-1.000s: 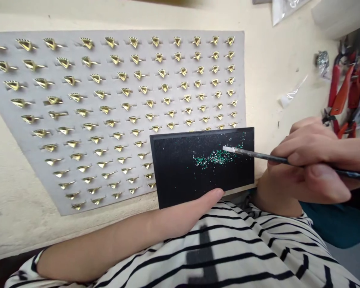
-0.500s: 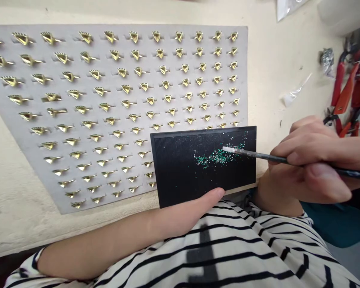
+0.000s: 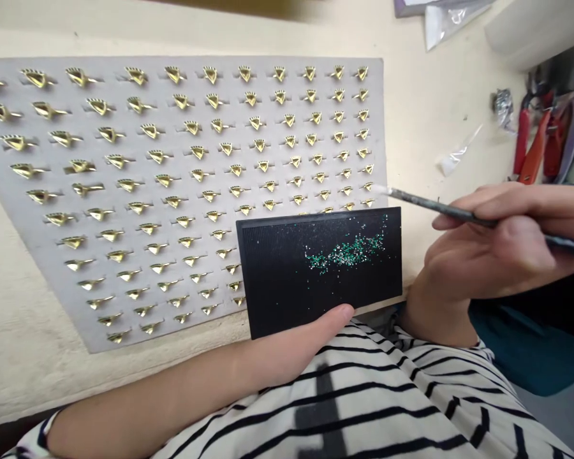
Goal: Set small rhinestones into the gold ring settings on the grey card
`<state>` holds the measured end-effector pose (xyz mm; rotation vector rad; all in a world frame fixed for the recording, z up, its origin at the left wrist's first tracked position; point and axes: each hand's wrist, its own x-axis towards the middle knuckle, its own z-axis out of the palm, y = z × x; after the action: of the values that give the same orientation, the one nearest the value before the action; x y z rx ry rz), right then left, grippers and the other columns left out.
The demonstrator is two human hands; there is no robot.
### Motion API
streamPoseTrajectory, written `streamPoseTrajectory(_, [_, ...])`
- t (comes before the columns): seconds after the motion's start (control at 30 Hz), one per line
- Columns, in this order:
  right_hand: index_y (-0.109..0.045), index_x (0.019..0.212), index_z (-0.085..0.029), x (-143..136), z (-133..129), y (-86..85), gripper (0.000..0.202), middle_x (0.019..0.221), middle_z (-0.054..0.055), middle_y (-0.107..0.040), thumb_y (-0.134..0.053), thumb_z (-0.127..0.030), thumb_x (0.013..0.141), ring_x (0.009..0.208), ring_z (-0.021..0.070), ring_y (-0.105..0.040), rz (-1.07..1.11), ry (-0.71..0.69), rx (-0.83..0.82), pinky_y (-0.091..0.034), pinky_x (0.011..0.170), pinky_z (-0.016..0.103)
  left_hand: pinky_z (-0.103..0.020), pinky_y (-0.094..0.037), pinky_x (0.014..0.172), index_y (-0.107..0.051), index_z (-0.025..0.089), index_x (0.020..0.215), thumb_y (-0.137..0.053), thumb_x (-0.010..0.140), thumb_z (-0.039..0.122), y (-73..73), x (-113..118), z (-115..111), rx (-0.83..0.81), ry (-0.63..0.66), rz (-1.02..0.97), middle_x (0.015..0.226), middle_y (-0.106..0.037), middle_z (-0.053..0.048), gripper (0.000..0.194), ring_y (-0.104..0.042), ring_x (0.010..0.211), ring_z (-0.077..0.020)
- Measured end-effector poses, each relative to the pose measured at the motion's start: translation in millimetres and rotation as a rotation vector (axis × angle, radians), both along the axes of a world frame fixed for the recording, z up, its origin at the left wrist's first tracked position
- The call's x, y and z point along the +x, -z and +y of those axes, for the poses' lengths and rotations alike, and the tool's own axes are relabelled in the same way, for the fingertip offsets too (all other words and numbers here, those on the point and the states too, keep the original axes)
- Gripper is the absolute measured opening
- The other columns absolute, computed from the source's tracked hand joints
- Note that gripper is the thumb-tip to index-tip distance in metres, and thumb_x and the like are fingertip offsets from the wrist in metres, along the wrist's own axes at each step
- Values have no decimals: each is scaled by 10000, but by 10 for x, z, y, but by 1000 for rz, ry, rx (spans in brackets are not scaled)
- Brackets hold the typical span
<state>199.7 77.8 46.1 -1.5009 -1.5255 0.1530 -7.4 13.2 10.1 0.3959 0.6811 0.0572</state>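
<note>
Our brush [image 3: 428,203], pinched in our right hand [image 3: 497,239], has moved from above the stones [image 3: 347,253] past the black tray's [image 3: 277,274] far edge. Green and pale, they speckle its middle and right; our left hand [image 3: 309,344] holds its near side.

The camera sits on your head, facing forward and steeply down, so your striped shirt [image 3: 392,395] fills six o'clock. It looks from close above: your left forearm [image 3: 172,389] spans seven o'clock and your right hand [image 3: 497,242] looms large at three. The black tray [image 3: 277,274] lies just off centre toward five; the ring board [image 3: 178,159] stretches toward ten, past the picture's edge.
</note>
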Motion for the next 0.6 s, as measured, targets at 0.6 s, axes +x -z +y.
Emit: streamPoseTrajectory(0.6, [-608, 794, -157, -54, 68, 189, 168, 710, -32, -523, -452, -174, 852, 570, 45, -594, -68, 14, 139, -436, 510, 233, -403, -136, 1270, -628, 256, 1339, -479, 919, 592, -39, 52, 25, -34, 38, 21, 1530, -495, 15, 559, -312, 1503, -260])
